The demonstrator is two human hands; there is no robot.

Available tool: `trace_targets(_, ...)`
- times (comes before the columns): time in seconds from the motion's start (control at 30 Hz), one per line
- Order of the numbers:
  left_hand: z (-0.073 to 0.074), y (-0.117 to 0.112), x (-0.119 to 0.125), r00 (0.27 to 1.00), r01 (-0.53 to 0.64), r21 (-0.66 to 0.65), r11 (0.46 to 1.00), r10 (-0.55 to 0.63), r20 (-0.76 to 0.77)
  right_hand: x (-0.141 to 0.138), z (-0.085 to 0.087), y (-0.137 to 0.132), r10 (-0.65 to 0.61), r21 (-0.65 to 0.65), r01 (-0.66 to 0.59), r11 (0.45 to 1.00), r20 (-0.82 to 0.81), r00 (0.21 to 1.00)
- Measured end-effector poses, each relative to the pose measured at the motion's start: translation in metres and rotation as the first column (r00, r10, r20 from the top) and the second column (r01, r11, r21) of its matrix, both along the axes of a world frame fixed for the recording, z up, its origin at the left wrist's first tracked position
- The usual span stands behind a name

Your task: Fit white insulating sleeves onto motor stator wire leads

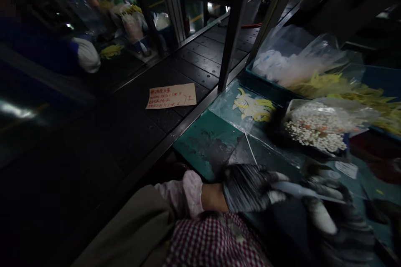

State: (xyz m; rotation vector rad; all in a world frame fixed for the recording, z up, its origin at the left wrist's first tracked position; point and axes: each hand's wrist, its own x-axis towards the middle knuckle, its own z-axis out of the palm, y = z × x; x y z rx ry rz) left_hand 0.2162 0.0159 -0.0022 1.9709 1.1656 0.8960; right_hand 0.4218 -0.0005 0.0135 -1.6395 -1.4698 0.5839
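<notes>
At the lower right, my left hand (247,187) wears a grey striped glove with pale fingertips. Its fingers pinch one end of a pale, translucent elongated piece (296,190). The other end runs into the fingers of my right hand (338,217), in a similar glove and closed on it. Motion blur and dim light hide the piece's exact kind. Just beyond my left hand, a thin white stick (250,148) lies on the green work surface (200,150). Farther off, flat yellow and white cut pieces (253,106) lie on clear plastic.
A clear bag of small white bead-like bits (316,129) stands beyond my hands. Behind it, a blue tray (266,81) holds bagged yellow pieces. A handwritten cardboard note (171,96) lies on the dark slatted conveyor (200,58). A metal post (234,29) rises between; a co-worker's gloved hand (88,55) is across.
</notes>
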Motion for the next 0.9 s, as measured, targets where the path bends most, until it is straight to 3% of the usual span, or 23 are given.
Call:
trace_targets(0.07,-0.004,0.002,0.001,0.997,-0.042,0.134,0.99,0.05,-0.057,-0.015,0.006,-0.001,-0.103,-0.062,0.102,0.993,-0.009,0.995)
trace_targets(0.17,-0.01,0.007,-0.002,0.984,-0.068,0.299,0.952,0.114,-0.14,-0.031,0.009,-0.001,-0.186,-0.056,0.184,0.981,-0.041,0.982)
trace_targets(0.3,-0.017,0.01,-0.008,0.966,-0.095,0.46,0.883,0.193,-0.171,-0.041,0.002,0.001,-0.131,0.04,0.132,0.99,-0.022,0.991)
trace_targets(0.37,-0.019,0.012,-0.009,0.967,-0.114,0.476,0.872,0.208,-0.15,-0.045,0.0,0.006,-0.119,0.075,0.122,0.99,-0.044,0.992)
trace_targets(0.43,-0.017,0.014,-0.011,0.975,-0.146,0.393,0.908,0.2,-0.1,-0.049,0.001,0.013,-0.109,0.075,0.113,0.991,-0.057,0.992)
trace_targets(0.53,-0.006,0.016,-0.022,0.987,-0.152,0.095,0.984,0.146,0.06,-0.05,0.005,0.02,-0.013,0.047,0.014,0.999,-0.025,1.0)
trace_targets(0.63,0.014,0.029,-0.053,0.941,-0.145,-0.157,0.977,0.185,0.283,-0.042,0.0,0.016,0.006,0.012,-0.005,1.0,-0.091,0.996)
trace_targets(0.73,0.043,0.074,-0.093,0.907,-0.265,-0.154,0.952,0.3,0.296,-0.028,-0.019,0.002,-0.116,-0.068,0.103,0.992,-0.23,0.966)
trace_targets(0.8,0.07,0.125,-0.109,0.928,-0.296,-0.049,0.954,0.3,0.22,-0.02,-0.031,-0.007,-0.194,-0.123,0.166,0.978,-0.27,0.943)
trace_targets(0.9,0.117,0.213,-0.104,0.94,-0.332,0.153,0.931,0.34,-0.032,-0.015,-0.038,-0.018,-0.268,-0.168,0.226,0.96,-0.301,0.915)
